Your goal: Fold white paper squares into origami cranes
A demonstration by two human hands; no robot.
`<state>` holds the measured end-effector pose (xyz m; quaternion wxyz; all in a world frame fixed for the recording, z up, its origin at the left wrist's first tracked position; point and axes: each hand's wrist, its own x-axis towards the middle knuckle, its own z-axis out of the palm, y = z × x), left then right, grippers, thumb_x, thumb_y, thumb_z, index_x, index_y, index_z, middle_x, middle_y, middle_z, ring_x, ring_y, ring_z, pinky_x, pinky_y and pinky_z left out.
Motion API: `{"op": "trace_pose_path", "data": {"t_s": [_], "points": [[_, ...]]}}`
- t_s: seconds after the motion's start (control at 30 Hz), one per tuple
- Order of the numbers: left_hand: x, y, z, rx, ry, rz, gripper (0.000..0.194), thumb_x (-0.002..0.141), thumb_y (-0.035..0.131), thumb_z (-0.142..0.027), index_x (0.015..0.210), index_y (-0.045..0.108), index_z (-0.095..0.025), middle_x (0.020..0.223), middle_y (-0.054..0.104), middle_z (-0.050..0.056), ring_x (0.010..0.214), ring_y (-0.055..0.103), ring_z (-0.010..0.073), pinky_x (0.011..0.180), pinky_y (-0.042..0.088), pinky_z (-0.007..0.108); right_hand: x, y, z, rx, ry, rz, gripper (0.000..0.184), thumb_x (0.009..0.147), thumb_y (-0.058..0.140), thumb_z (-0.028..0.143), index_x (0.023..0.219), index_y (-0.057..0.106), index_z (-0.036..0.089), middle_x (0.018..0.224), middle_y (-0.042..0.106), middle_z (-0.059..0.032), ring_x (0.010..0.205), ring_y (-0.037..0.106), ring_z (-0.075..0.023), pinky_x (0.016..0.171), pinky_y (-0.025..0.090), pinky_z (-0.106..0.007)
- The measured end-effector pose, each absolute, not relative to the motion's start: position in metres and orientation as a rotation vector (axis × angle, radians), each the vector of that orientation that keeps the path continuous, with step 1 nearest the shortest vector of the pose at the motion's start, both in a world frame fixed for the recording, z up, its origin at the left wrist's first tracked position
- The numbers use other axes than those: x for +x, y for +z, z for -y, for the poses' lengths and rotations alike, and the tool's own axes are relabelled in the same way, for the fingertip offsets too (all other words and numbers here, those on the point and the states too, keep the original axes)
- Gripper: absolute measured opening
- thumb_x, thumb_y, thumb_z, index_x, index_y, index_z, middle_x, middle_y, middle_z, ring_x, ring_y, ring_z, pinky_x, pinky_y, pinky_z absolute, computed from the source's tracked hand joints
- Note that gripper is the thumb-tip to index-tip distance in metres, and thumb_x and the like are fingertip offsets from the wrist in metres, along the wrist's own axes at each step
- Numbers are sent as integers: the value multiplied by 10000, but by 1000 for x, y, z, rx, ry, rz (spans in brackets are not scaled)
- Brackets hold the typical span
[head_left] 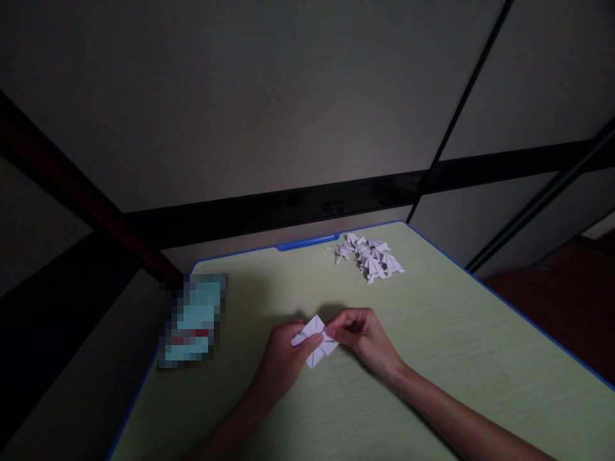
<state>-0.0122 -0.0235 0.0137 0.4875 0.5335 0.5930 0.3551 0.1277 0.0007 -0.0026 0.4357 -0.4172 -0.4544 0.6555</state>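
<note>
A small folded square of white paper (313, 360), turned like a diamond and marked with crease lines, is held just above the table. My left hand (281, 355) grips it from the left, thumb lying across its face and fingers behind. At its right corner my right hand (360, 333) pinches the paper between thumb and curled fingers. Farther back on the table lies a pile of folded white paper figures (372, 259), pointed in shape, apart from both hands.
The pale green table (446, 326) has a blue edge and a blue grip (310, 242) at its far side. A pixelated, light teal item (195, 320) lies at the left edge. Behind stand grey panels with a black band (278, 208).
</note>
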Motion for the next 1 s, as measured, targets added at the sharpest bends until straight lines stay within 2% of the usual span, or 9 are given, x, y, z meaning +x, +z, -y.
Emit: {"op": "trace_pose_path", "data": {"t_s": [0.3, 0.5, 0.6, 0.7, 0.87, 1.0], "points": [[-13, 12, 24, 1303, 895, -1432, 204, 615, 537, -295, 550, 528, -101, 472, 444, -23, 446, 383, 91, 409, 283, 188, 127, -4, -3, -922, 1657, 1249, 172, 548, 650, 195, 563, 490, 133, 562, 525, 31, 509, 450, -78, 497, 331, -197], [-14, 13, 25, 1220, 919, -1366, 238, 595, 565, -335, 547, 540, -104, 469, 449, -25, 449, 381, 91, 411, 271, 187, 128, -6, 0, -982, 1515, 1674, 283, 733, 491, 374, 575, 437, 146, 504, 367, 51, 472, 322, -72, 438, 241, -197], [-15, 12, 25, 1173, 909, -1325, 264, 578, 584, -358, 540, 547, -99, 460, 451, -24, 439, 381, 90, 411, 263, 191, 129, -7, 2, -1004, 1432, 1745, 299, 763, 448, 399, 602, 435, 148, 515, 358, 50, 480, 315, -74, 440, 239, -198], [-15, 12, 24, 1124, 901, -1302, 276, 571, 588, -367, 550, 554, -94, 460, 461, -20, 437, 387, 93, 417, 263, 195, 130, -6, 1, -932, 1520, 1683, 285, 751, 474, 397, 621, 446, 145, 521, 383, 49, 482, 342, -70, 446, 262, -193], [-16, 14, 25, 1065, 913, -1347, 265, 561, 597, -355, 550, 551, -94, 451, 457, -26, 434, 382, 87, 417, 254, 191, 130, -4, -4, -821, 1707, 1497, 259, 619, 638, 330, 684, 499, 122, 587, 491, 21, 515, 436, -75, 490, 335, -200], [-16, 13, 24, 1112, 894, -1346, 277, 577, 584, -363, 571, 564, -87, 468, 487, -8, 445, 399, 94, 422, 265, 195, 131, -5, -5, -890, 1679, 1525, 264, 634, 610, 359, 606, 504, 120, 511, 489, 24, 446, 425, -67, 445, 329, -197]]}}
